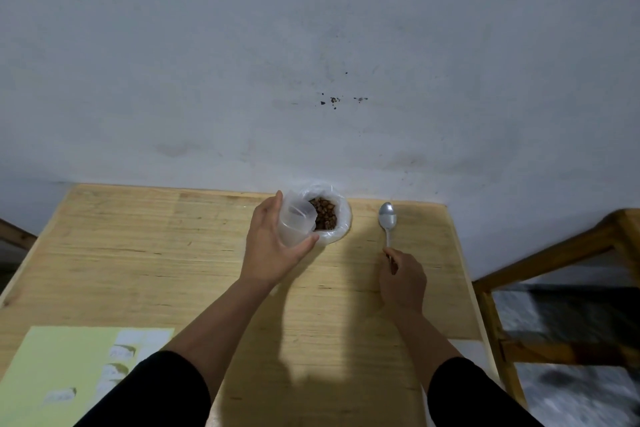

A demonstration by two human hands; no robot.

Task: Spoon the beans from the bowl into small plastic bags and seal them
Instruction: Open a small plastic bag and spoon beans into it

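A small clear plastic bag (341,218) stands open near the table's far edge, with brown beans (325,213) inside it. My left hand (273,246) grips a translucent plastic cup (297,222) tilted against the bag's left side. A metal spoon (388,220) lies on the table to the right of the bag, bowl end away from me. My right hand (403,276) pinches the near end of its handle. No separate bowl of beans shows.
The wooden table (173,253) butts against a pale wall (311,62). A light green sheet (62,367) with small white pieces lies at the near left. A wooden frame (554,270) stands to the right of the table.
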